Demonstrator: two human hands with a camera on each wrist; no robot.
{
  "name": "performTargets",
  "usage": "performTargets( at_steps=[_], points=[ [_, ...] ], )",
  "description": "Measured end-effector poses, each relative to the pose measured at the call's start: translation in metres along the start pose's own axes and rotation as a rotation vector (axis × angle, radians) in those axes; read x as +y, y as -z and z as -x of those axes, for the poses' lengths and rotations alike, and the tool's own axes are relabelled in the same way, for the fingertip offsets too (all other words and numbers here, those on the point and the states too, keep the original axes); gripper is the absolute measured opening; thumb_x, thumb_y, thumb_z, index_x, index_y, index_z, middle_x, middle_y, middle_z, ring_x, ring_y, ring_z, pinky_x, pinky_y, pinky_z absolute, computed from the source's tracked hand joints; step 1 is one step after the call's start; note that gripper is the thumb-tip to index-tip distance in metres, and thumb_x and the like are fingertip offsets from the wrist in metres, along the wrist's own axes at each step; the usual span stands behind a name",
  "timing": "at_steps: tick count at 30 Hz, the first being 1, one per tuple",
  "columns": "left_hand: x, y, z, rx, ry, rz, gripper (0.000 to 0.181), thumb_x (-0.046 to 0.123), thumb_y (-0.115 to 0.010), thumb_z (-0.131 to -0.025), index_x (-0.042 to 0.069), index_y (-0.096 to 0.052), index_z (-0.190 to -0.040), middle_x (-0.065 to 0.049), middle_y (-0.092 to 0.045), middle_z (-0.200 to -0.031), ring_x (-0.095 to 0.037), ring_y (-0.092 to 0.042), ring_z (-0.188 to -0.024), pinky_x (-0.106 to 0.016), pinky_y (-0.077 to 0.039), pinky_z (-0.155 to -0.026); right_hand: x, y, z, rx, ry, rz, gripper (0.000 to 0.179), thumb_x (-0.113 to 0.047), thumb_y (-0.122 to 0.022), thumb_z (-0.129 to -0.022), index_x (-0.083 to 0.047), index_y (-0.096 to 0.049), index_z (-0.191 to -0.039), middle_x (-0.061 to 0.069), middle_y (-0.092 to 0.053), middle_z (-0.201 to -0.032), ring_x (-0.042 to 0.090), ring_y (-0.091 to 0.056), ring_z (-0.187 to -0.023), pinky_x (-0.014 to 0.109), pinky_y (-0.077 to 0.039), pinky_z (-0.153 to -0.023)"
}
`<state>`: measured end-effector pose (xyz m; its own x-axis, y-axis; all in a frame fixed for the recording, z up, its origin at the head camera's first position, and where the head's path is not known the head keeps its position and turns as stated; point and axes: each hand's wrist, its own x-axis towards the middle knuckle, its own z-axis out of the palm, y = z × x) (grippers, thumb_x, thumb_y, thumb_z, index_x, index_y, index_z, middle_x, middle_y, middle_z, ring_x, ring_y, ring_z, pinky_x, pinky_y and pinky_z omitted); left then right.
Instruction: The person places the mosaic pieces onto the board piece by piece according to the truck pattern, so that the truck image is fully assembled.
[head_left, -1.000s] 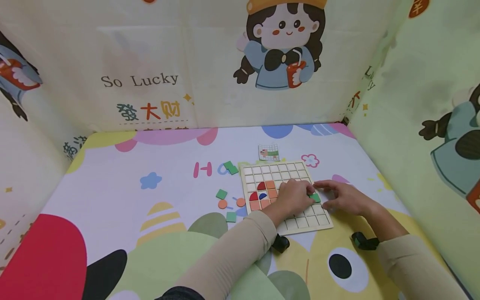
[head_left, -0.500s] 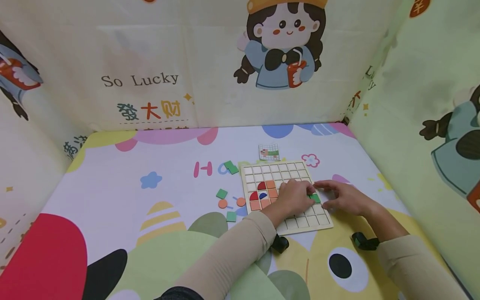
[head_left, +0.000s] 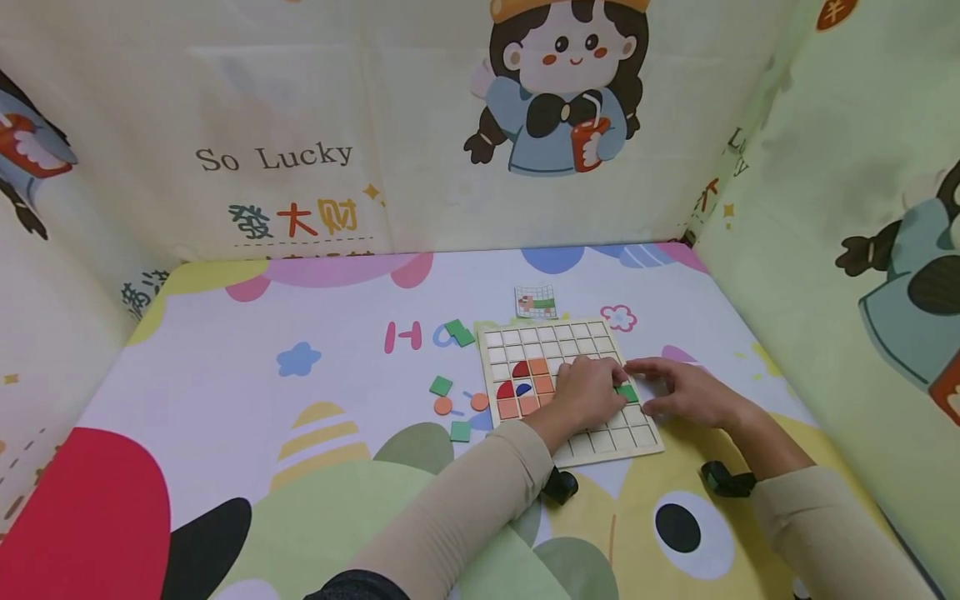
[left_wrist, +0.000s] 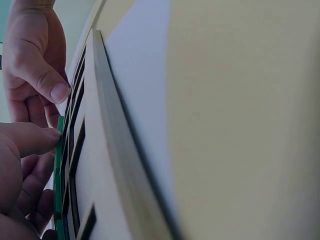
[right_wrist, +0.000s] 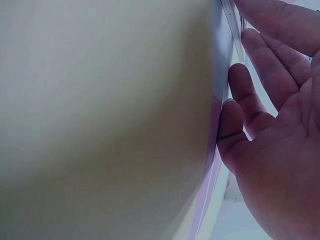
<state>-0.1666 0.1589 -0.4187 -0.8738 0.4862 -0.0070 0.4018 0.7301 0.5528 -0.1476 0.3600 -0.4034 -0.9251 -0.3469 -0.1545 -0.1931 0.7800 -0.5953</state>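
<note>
My left hand (head_left: 588,392) lies over the right half of a pale wooden grid board (head_left: 607,446). Its thumb and bent fingers pinch at a green square tile (head_left: 627,393) near the board's right edge. In the left wrist view, the left thumb meets the edge of a green strip (left_wrist: 58,195) on the board. My right hand (head_left: 693,396) is at the board's right edge, fingers loosely bent, fingertips by the rim and nothing held. Orange squares (head_left: 537,367), red quarter-round pieces (head_left: 505,390) and a blue piece (head_left: 523,389) fill cells on the left. My left hand hides the middle cells.
Loose green tiles (head_left: 441,386) and orange discs (head_left: 443,406) lie left of the board. A small printed pattern card (head_left: 536,302) is behind it. Patterned cloth covers the table (head_left: 247,367), with printed walls (head_left: 420,125) at the back and sides.
The head view has shifted slightly. Both hands, the board and the pieces hold the same places.
</note>
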Motion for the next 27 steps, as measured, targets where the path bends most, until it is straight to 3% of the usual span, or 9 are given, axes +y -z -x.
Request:
performTargets(
  at_steps=[7,14,19,22,27],
  points=[
    [-0.005,0.014,0.001,0.014,-0.012,0.005,0.02,0.032,-0.075,-0.088,0.028,-0.071,-0.107,0.021,-0.061,-0.093,-0.006,-0.051,-0.097,-0.028,-0.037,-0.081,-0.003,0.001,-0.005,-0.004,0.014,-0.023,0.063,-0.017,-0.081,-0.082,-0.002,-0.056,-0.139,0.017,-0.058,-0.138,0.041,-0.045,-0.13,0.062,-0.036,-0.102],
    [-0.025,0.059,0.016,0.028,-0.064,-0.029,0.028,0.031,-0.072,-0.092,0.023,-0.07,-0.118,0.016,-0.067,-0.107,-0.011,-0.054,-0.107,-0.036,-0.04,-0.093,-0.003,0.003,-0.006,-0.004,0.023,-0.008,0.063,-0.019,-0.082,-0.082,-0.003,-0.058,-0.138,0.017,-0.057,-0.138,0.04,-0.049,-0.126,0.059,-0.037,-0.101],
    [-0.052,0.094,0.036,0.037,-0.049,0.077,0.034,0.028,-0.073,-0.093,0.015,-0.068,-0.123,0.008,-0.067,-0.116,-0.018,-0.052,-0.118,-0.047,-0.036,-0.103,-0.003,0.002,-0.003,-0.006,0.006,-0.018,0.063,-0.02,-0.082,-0.082,-0.005,-0.058,-0.139,0.019,-0.054,-0.14,0.04,-0.049,-0.124,0.057,-0.039,-0.099],
    [-0.074,0.111,0.048,0.065,-0.026,0.143,0.036,0.025,-0.075,-0.091,0.012,-0.067,-0.124,0.003,-0.066,-0.118,-0.021,-0.051,-0.119,-0.046,-0.04,-0.101,-0.003,0.001,0.0,-0.006,0.002,-0.031,0.063,-0.02,-0.081,-0.082,-0.005,-0.058,-0.139,0.02,-0.053,-0.142,0.041,-0.047,-0.126,0.059,-0.038,-0.1],
    [-0.109,0.133,0.07,0.123,0.017,0.165,0.038,0.021,-0.077,-0.089,0.01,-0.066,-0.124,-0.002,-0.066,-0.118,-0.024,-0.052,-0.116,-0.042,-0.048,-0.093,-0.002,-0.002,0.002,0.009,0.011,-0.016,0.062,-0.019,-0.081,-0.082,-0.006,-0.059,-0.139,0.018,-0.055,-0.14,0.039,-0.049,-0.125,0.056,-0.04,-0.098]
  ],
)
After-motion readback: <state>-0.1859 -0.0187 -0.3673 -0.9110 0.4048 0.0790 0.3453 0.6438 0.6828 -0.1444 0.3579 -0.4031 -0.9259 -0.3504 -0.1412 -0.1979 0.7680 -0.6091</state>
